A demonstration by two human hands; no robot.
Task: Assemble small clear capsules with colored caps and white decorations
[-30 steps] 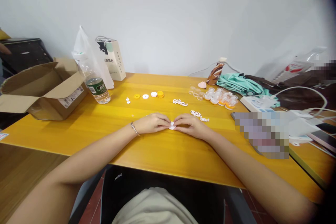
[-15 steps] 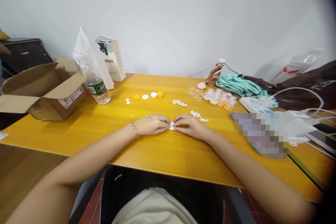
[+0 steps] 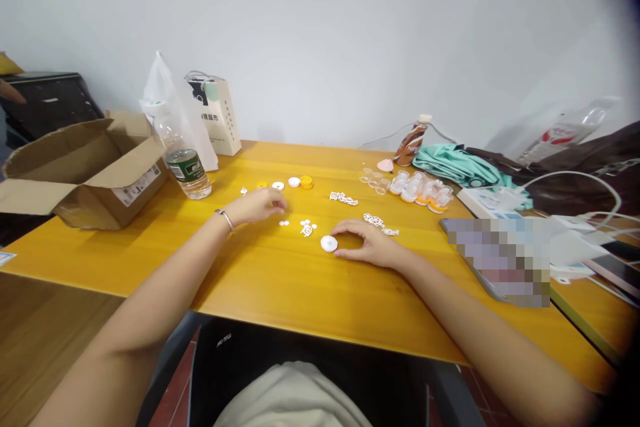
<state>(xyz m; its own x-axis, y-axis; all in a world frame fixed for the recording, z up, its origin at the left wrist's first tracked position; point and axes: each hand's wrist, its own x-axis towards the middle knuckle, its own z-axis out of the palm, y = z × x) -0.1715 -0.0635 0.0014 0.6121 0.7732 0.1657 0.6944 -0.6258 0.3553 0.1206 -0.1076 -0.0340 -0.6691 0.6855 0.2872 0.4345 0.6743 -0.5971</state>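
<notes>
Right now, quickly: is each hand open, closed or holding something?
Left hand: loosely curled, no piece visible in its grip; open or closed cannot be told.
Right hand: curved at a white disc's edge; firm grip cannot be told.

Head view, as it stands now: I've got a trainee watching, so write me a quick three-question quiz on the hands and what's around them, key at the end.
1. Multiple choice: which thing is closest to the right hand?
A) the paper bag
B) the round white disc
C) the folded green cloth

2. True or false: the cardboard box stands open, its flaps spread.

3. Fill in the blank: in the picture, the clear bottle with the green label stands to the ____ of the left hand.

Key: 1. B; 2. true; 3. left
</notes>
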